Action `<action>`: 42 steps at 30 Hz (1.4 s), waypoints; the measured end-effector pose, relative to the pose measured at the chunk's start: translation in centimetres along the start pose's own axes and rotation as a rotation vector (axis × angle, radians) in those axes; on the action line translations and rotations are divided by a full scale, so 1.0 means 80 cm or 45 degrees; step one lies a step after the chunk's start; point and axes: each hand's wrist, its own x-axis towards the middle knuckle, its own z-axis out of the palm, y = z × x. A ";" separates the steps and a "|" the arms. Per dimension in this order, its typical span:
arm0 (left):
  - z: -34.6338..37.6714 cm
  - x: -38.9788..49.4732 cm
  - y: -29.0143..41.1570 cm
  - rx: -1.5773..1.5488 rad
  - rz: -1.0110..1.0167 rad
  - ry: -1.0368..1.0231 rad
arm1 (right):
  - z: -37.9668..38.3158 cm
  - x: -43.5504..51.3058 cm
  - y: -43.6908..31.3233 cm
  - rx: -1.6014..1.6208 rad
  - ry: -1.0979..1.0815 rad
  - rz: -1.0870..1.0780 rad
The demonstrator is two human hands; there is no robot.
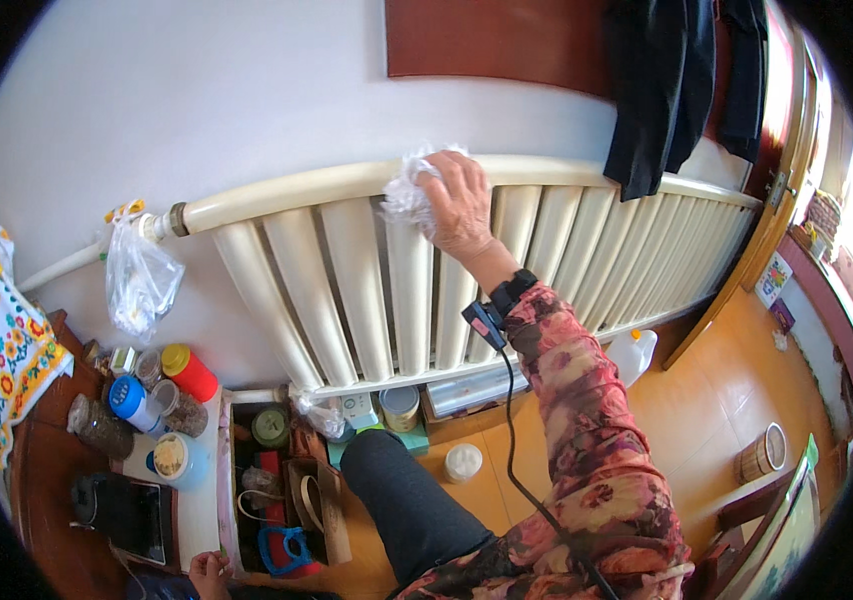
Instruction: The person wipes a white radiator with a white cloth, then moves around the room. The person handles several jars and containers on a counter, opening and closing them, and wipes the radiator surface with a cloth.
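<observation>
My right hand (460, 202), below a floral sleeve and a black wrist strap with a cabled device, holds a crumpled white wad (409, 193), cloth or thin plastic. It presses the wad on the top pipe of a cream radiator (411, 300). My left hand is not in view. Another hand (209, 572), apparently another person's, shows at the bottom left edge beside dark fabric; a small green thing is at its fingertips. A clear plastic bag (143, 281) hangs from the pipe at the radiator's left end.
Dark clothes (648, 105) hang over the radiator's right part. Jars, a blue-lidded container (129, 396) and a tablet-like device (134, 517) stand at left, beside an open compartment with bags. A tin (399, 405), white tub (463, 463), plastic jug (633, 356) and wooden bucket (760, 454) are lower down.
</observation>
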 end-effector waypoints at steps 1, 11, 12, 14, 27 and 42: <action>0.002 -0.001 0.001 -0.020 -0.010 -0.013 | -0.009 -0.011 0.015 -0.045 0.031 0.038; 0.009 -0.006 0.002 0.045 -0.073 -0.049 | -0.079 -0.150 0.186 -0.639 0.163 0.724; 0.010 -0.008 0.002 0.052 -0.067 -0.061 | -0.087 -0.164 0.206 -0.645 0.123 0.957; 0.013 -0.009 0.006 0.069 -0.050 -0.088 | -0.108 -0.188 0.239 -0.574 0.190 1.286; 0.035 -0.020 0.034 0.220 -0.037 -0.158 | -0.029 -0.122 0.094 -0.245 0.317 0.964; 0.017 0.001 0.003 0.035 -0.065 -0.002 | -0.023 -0.185 -0.045 -0.032 -0.252 0.620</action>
